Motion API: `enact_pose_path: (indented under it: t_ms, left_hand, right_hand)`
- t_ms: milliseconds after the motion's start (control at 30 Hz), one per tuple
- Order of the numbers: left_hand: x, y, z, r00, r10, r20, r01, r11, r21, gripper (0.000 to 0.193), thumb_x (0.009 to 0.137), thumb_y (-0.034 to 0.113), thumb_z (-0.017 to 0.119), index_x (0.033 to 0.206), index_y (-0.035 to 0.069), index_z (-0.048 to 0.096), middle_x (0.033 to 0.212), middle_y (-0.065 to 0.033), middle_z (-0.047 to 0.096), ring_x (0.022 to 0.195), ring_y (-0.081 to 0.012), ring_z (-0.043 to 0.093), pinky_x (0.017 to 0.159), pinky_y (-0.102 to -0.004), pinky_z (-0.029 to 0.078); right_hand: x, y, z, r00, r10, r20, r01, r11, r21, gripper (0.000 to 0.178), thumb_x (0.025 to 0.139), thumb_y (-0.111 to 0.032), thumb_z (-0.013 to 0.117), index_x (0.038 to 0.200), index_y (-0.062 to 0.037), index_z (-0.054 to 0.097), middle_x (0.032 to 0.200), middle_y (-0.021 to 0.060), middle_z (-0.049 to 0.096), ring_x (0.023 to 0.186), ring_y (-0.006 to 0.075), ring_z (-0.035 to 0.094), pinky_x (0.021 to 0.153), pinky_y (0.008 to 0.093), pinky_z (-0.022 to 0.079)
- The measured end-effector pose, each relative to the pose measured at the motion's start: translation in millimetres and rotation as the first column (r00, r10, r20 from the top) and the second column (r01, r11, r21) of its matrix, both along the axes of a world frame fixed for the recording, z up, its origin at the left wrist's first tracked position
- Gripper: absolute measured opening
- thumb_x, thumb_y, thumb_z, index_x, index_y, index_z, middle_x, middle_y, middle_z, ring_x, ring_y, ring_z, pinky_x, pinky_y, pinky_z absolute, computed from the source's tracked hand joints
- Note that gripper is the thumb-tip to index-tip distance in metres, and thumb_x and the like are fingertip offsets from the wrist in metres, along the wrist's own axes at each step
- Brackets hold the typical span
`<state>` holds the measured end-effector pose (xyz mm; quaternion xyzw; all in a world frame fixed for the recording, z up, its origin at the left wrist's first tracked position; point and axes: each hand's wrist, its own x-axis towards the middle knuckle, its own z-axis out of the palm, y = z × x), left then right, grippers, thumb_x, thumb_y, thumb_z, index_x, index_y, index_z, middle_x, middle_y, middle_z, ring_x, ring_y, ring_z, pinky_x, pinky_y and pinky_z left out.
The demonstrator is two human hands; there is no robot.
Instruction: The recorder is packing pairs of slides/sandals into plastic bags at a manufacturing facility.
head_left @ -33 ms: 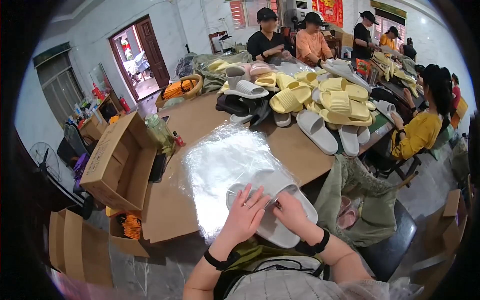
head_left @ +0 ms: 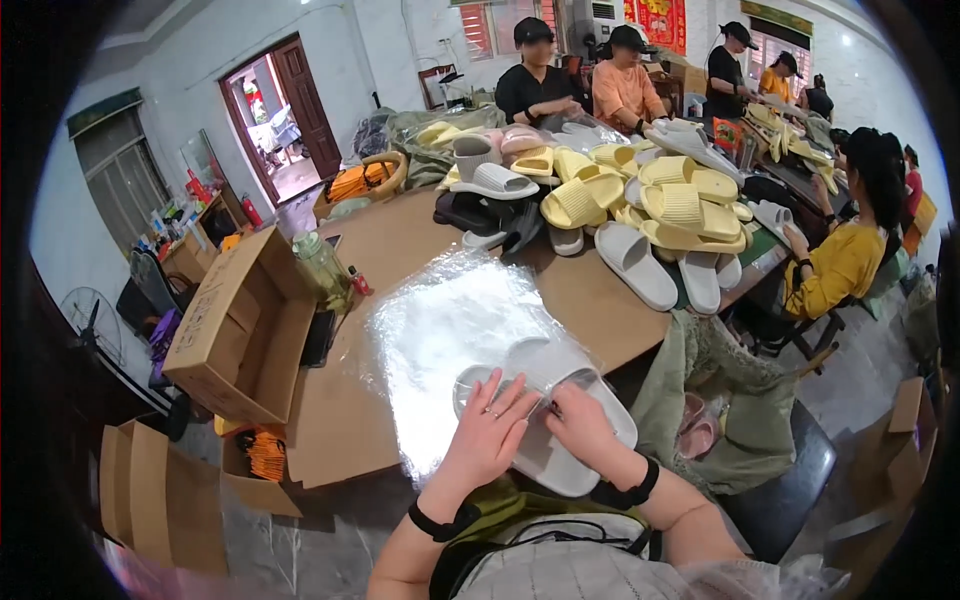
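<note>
A pair of light grey slide slippers [head_left: 552,466] lies at the table's near edge, partly over a stack of clear plastic bags [head_left: 440,330]. My left hand [head_left: 490,428] rests on the slippers with its fingers stretched and slightly apart; a ring and a black wristband are on that arm. Close beside it, my right hand [head_left: 582,425] bends its fingers down onto a slipper near the strap, its fingertips partly hidden. A black band circles the right wrist too. Both hands cover much of the slippers' middle.
Yellow and grey slippers [head_left: 690,210] are heaped at the table's far right. An open cardboard box [head_left: 215,350], a bottle [head_left: 322,270] and a small red bottle [head_left: 359,281] stand left. A green sack [head_left: 740,440] hangs right, holding pink slippers [head_left: 698,436]. Several people [head_left: 840,260] work around the table.
</note>
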<state>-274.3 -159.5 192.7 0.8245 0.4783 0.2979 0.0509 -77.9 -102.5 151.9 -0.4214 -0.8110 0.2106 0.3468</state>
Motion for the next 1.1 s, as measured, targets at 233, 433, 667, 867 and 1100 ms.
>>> enact_pose_path:
  t_ms: [233,433,667,867,1100]
  left_hand:
    - [-28,-3,7,0.971,0.239,-0.004,-0.239,0.97,-0.035,0.04,0.099,0.019,0.049,0.137,0.012,0.058,0.149,-0.0143,0.047,0.14,-0.0449,0.034,0.115,-0.0572,0.026]
    - [-6,-10,7,0.994,0.094,0.051,-0.092,0.994,-0.05,0.042,0.1,0.016,0.047,0.14,0.011,0.055,0.153,-0.0134,0.043,0.145,-0.041,0.03,0.119,-0.0541,0.02]
    - [10,-12,8,0.988,-0.031,0.153,0.047,0.994,-0.102,0.042,0.1,0.018,0.045,0.141,0.009,0.054,0.156,-0.013,0.04,0.147,-0.0398,0.028,0.119,-0.0551,0.017]
    - [24,-27,17,0.977,-0.128,0.168,0.15,0.981,-0.125,0.044,0.1,0.018,0.046,0.144,0.011,0.051,0.157,-0.013,0.038,0.147,-0.0389,0.028,0.12,-0.0537,0.016]
    - [4,-24,14,0.992,-0.022,0.127,0.038,0.992,-0.124,0.048,0.096,0.017,0.055,0.143,0.012,0.052,0.155,-0.0133,0.041,0.147,-0.0375,0.03,0.12,-0.0501,0.02]
  right_hand:
    - [-8,6,15,0.987,-0.088,-0.135,0.083,0.996,-0.04,0.02,0.082,-0.014,0.068,0.089,0.0003,0.056,0.087,0.0186,0.057,0.082,0.0414,0.058,0.071,0.0476,0.047]
    - [-11,1,-2,1.0,-0.005,-0.011,0.006,0.999,0.033,0.021,0.084,-0.015,0.067,0.093,-0.0009,0.053,0.092,0.0199,0.057,0.085,0.0426,0.059,0.072,0.0503,0.049]
    - [-21,9,-14,0.997,0.042,-0.062,-0.029,0.98,0.194,0.027,0.08,-0.008,0.066,0.103,-0.0035,0.054,0.101,0.0192,0.057,0.091,0.0436,0.058,0.074,0.0508,0.048]
    - [-51,51,-2,0.991,0.057,-0.122,-0.038,0.987,0.154,0.027,0.085,-0.015,0.065,0.103,-0.0005,0.05,0.098,0.0223,0.053,0.088,0.0459,0.056,0.075,0.0516,0.048]
    - [-75,59,-6,0.989,0.074,-0.129,-0.055,0.988,0.146,0.04,0.085,-0.015,0.065,0.119,-0.0013,0.051,0.109,0.0224,0.053,0.101,0.0432,0.055,0.082,0.0502,0.049]
